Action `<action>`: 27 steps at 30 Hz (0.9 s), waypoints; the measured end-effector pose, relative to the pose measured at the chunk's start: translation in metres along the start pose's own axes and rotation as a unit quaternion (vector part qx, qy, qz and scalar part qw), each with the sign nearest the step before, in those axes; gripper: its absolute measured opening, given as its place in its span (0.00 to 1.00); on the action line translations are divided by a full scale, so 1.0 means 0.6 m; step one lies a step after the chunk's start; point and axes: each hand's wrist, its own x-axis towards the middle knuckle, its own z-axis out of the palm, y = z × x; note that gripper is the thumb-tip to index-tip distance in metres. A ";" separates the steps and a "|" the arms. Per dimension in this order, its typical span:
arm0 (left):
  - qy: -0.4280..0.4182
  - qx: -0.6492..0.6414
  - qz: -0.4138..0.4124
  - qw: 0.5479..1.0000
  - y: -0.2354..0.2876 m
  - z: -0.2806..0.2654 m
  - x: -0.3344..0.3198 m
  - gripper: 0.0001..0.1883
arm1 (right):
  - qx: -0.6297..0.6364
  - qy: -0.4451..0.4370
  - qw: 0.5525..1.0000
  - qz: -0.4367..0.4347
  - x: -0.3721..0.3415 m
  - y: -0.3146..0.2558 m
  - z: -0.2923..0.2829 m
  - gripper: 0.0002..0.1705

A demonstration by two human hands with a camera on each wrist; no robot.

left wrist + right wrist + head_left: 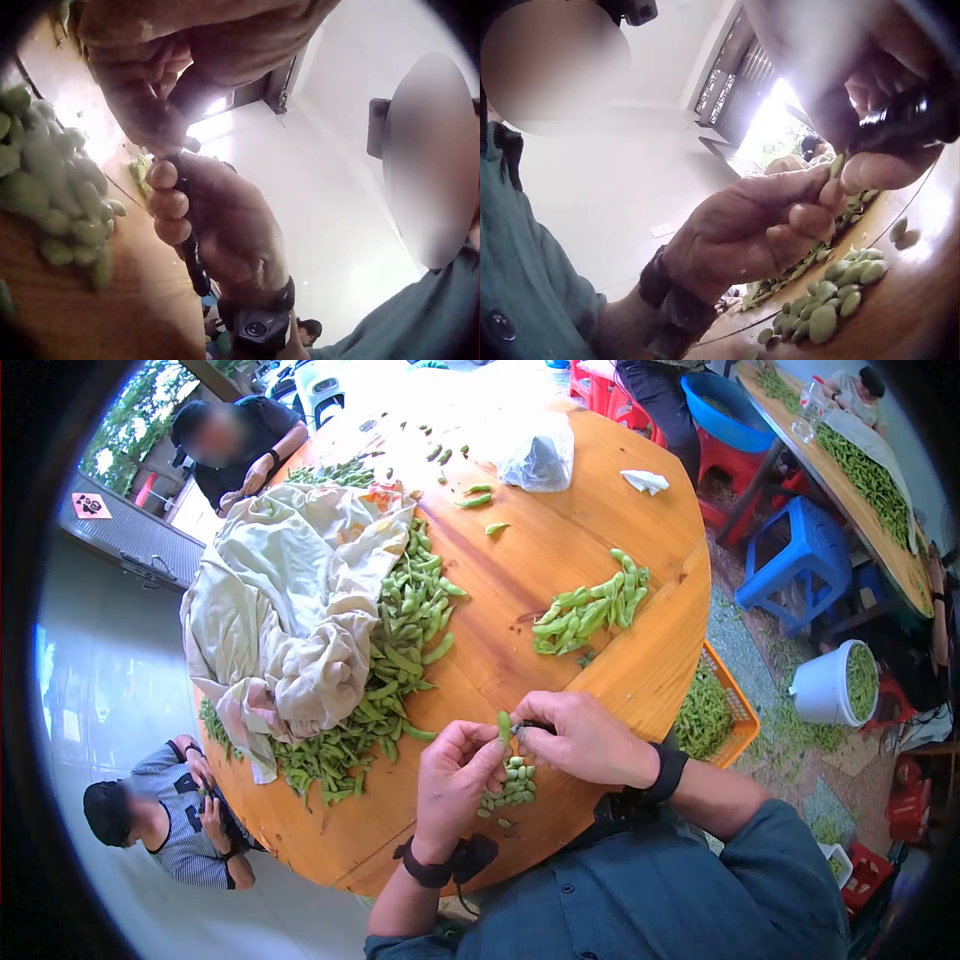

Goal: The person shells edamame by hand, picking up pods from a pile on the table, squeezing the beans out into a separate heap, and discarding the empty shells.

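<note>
Between thumb and fingers, my left hand (460, 772) pinches a green pod (504, 726) held upright near the table's front edge. My right hand (585, 738) has its fingers curled round a dark, slim tool (194, 255), whose end is close to the pod. In the right wrist view the fingertips of both hands meet at the pod (836, 166). Just below the hands, a small pile of shelled beans (512, 790) lies on the wooden table (520, 690).
Loose pods (595, 605) lie ahead to the right. A cloth (290, 600) covers part of a large pod heap (400, 660) at left. A plastic bag (537, 455) and tissue (645, 481) lie farther back. Two people sit at the left; an orange crate (742, 710) stands at right.
</note>
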 end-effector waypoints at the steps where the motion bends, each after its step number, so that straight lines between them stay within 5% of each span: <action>1: -0.001 0.000 -0.001 1.000 -0.002 0.003 -0.002 0.05 | -0.021 -0.007 1.000 -0.012 0.001 0.002 -0.001 0.10; 4: 0.032 0.086 0.043 0.995 -0.008 0.013 -0.006 0.05 | -0.065 0.006 0.997 -0.035 0.001 -0.003 0.004 0.09; 6: 0.059 0.352 0.252 0.900 -0.010 0.017 -0.007 0.06 | -0.088 0.025 0.995 -0.048 0.003 -0.005 0.012 0.09; 7: 0.057 0.352 0.251 0.900 -0.012 0.018 -0.006 0.06 | -0.102 0.031 0.993 -0.051 0.004 -0.003 0.016 0.08; 9: 0.067 0.438 0.364 0.819 -0.014 0.018 -0.001 0.06 | -0.116 0.037 0.991 -0.053 0.007 0.003 0.021 0.07; 10: 0.066 0.438 0.364 0.819 -0.016 0.014 -0.001 0.06 | -0.103 0.035 0.991 -0.075 0.009 0.006 0.022 0.07; 12: 0.033 0.286 0.208 0.935 -0.020 0.000 -0.003 0.04 | -0.091 0.034 0.991 -0.095 0.013 0.008 0.017 0.07; 13: 0.033 0.285 0.207 0.935 -0.017 -0.005 -0.002 0.04 | -0.083 0.000 0.993 -0.089 0.015 0.007 0.011 0.07; 14: 0.001 0.134 0.092 0.987 -0.010 -0.011 0.002 0.03 | -0.075 -0.035 0.993 -0.083 0.018 0.007 0.006 0.06; 15: -0.030 -0.022 -0.025 0.999 -0.003 -0.016 0.005 0.02 | -0.075 -0.036 0.993 -0.083 0.020 0.007 0.005 0.06; 19: -0.094 -0.168 -0.120 0.974 0.005 -0.032 0.013 0.02 | -0.011 -0.067 0.997 -0.043 0.026 0.004 -0.001 0.08; 23: -0.038 0.013 -0.048 0.998 0.004 -0.009 0.006 0.03 | 0.057 -0.112 0.985 0.116 0.029 -0.002 -0.003 0.10; 24: -0.007 0.189 0.082 0.979 0.001 -0.006 0.003 0.05 | 0.057 -0.114 0.985 0.117 0.029 -0.003 -0.003 0.10; 25: 0.024 0.357 0.207 0.911 -0.001 -0.005 0.001 0.08 | 0.031 -0.111 0.990 0.087 0.030 -0.005 -0.002 0.10; 27: 0.023 0.352 0.201 0.914 -0.004 -0.009 0.001 0.08 | 0.005 -0.107 0.993 0.053 0.032 -0.005 0.000 0.10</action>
